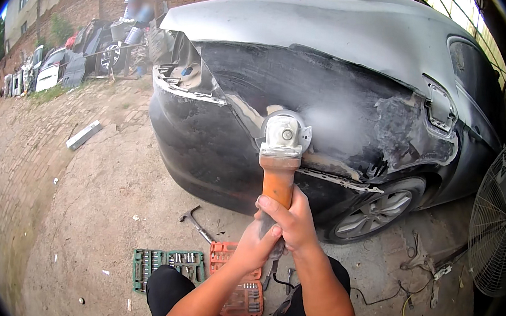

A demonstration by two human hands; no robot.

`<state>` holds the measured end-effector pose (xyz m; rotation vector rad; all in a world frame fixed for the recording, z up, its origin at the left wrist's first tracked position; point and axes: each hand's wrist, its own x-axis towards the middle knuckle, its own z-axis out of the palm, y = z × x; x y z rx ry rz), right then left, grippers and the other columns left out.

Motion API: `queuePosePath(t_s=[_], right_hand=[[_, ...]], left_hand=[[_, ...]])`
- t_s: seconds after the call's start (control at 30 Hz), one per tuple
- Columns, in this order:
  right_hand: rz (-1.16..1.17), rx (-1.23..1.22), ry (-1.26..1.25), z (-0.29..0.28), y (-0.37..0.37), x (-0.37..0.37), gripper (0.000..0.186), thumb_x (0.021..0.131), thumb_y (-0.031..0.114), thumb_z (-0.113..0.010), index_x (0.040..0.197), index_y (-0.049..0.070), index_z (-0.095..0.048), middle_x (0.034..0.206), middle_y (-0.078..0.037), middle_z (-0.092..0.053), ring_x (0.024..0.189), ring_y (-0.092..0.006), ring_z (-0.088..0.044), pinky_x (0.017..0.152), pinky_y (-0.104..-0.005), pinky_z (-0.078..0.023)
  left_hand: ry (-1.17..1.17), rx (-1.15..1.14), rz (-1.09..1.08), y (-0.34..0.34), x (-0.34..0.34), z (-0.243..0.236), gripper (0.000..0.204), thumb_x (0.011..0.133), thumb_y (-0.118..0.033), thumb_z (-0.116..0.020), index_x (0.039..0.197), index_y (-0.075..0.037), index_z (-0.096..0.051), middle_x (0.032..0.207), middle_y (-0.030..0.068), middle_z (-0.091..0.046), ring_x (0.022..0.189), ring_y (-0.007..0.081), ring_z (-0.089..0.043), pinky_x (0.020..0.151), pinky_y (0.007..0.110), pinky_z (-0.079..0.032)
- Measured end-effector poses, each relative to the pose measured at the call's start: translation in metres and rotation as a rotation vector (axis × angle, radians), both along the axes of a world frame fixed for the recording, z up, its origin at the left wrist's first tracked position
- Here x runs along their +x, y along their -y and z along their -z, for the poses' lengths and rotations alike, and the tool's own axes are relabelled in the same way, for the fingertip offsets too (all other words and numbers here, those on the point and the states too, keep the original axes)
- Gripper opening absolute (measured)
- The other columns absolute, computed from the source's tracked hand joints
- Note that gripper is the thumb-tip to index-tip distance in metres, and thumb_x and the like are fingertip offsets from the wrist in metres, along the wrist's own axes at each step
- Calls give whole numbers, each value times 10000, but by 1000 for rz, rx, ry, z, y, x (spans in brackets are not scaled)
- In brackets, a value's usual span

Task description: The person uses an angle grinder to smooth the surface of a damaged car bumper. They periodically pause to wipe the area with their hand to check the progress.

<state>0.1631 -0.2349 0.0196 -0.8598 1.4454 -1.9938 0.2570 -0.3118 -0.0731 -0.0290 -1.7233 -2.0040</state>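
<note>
An orange-handled angle grinder (281,155) is gripped by both the left hand (254,249) and the right hand (293,221), clenched around its handle, and its head is held against the rear quarter panel (344,112) of a grey car (315,35). Much of the panel is already stripped to dull patches, though dark areas are left, judging by its surface. A hammer (197,223), open socket sets (169,264) and a standing fan (498,215) are set on the ground nearby, and dust is seen at the disc.

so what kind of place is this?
Likely an open-air car body repair yard. A stripped, sanded car sits on bare dirt, both hands grip an angle grinder against its panel, socket sets lie on the ground, and car parts are piled by a brick wall.
</note>
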Motion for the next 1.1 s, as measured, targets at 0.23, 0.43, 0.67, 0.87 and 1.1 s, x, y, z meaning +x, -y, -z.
queuePosePath(t_s=[0.23, 0.43, 0.67, 0.87, 1.1], right_hand=[[9, 45, -41, -10, 3, -3, 473, 917, 236, -885, 1214, -18, -618, 1004, -67, -687, 822, -133, -684, 742, -310, -578], [60, 72, -65, -1, -6, -2, 467, 908, 240, -886, 1200, -22, -632, 984, -71, -702, 828, -132, -682, 753, -324, -575], [38, 77, -82, -6, 2, -4, 471, 913, 253, -885, 1205, -21, -638, 990, -66, -707, 821, -128, -675, 751, -313, -567], [24, 67, -65, -3, -3, 0, 451, 923, 250, -879, 1189, -21, -636, 972, -62, -702, 817, -124, -675, 743, -309, -565], [20, 87, -76, 1, 2, -4, 483, 921, 261, -876, 1219, -17, -616, 1009, -68, -680, 816, -141, -687, 752, -317, -579]], left_hand=[[-13, 87, 47, 2, -12, 12, 756, 1078, -703, -576, 1313, 16, -575, 1095, 99, -701, 961, 186, -698, 829, 333, -571], [-18, 52, 48, -2, -21, 35, 800, 1055, -747, -579, 1287, 18, -579, 1056, 97, -700, 916, 198, -711, 811, 340, -569], [33, 106, 35, 0, -10, 16, 809, 1048, -733, -609, 1281, 41, -629, 1152, 110, -701, 1071, 191, -656, 929, 366, -534], [14, 114, 11, -5, -13, 33, 810, 1058, -708, -614, 1345, 49, -600, 1179, 115, -697, 1106, 191, -644, 969, 357, -523], [33, 79, -7, -6, -6, 17, 792, 1077, -709, -576, 1382, 22, -560, 1156, 82, -675, 1058, 161, -638, 925, 346, -526]])
